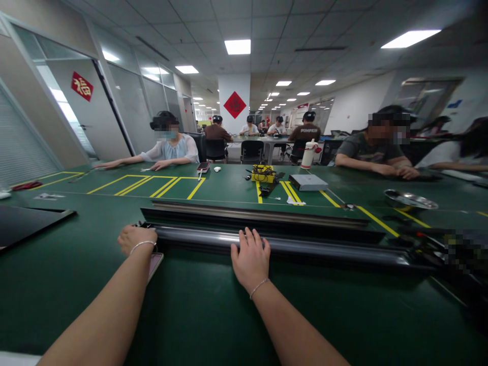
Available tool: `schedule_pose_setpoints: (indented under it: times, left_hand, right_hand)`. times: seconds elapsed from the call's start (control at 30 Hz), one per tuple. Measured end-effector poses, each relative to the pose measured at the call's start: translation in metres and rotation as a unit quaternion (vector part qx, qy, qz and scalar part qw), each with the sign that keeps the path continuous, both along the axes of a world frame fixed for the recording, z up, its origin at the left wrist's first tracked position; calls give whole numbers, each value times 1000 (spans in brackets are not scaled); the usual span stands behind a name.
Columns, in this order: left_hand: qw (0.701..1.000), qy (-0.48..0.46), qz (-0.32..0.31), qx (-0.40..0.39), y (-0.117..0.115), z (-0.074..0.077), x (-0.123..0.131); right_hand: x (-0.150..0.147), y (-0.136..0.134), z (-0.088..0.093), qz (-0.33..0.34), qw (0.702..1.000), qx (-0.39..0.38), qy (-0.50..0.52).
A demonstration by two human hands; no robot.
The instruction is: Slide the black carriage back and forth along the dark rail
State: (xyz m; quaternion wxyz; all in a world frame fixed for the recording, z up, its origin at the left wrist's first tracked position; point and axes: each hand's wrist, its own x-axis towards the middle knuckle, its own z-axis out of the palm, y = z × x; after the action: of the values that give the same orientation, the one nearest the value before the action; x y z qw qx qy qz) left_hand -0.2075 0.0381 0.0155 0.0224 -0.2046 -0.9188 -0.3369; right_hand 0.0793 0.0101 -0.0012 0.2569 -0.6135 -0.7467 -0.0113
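A long, glossy black bar [324,250] lies crosswise on the green table in front of me. My left hand [137,240] is closed at its left end, where small dark parts [143,224] stick out; the fingertips are hidden. On the middle of the bar rests my right hand [251,256], open, palm down with fingers spread over the top surface. Just behind lies a second long dark profile [263,214], roughly parallel to the bar. Partly under my left wrist is a pink-backed phone [155,265].
A dark flat panel [30,223] lies at the left. Beyond the bar are a yellow block with black cable [263,173], a grey box [308,182] and a white bottle [308,154]. A metal bowl [409,200] stands at right. Several people sit around.
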Motion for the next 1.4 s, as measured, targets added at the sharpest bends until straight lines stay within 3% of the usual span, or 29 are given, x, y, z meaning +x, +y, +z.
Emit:
schedule_pose_setpoints:
  times: [1.0,1.4]
  left_hand:
    - [1000,3,-14,0,-5,4,18]
    - [999,1,-38,-10,-10,7,31]
  right_hand:
    - [13,4,6,-12,998,-27,-59]
    - [25,11,0,-11,998,8,-57]
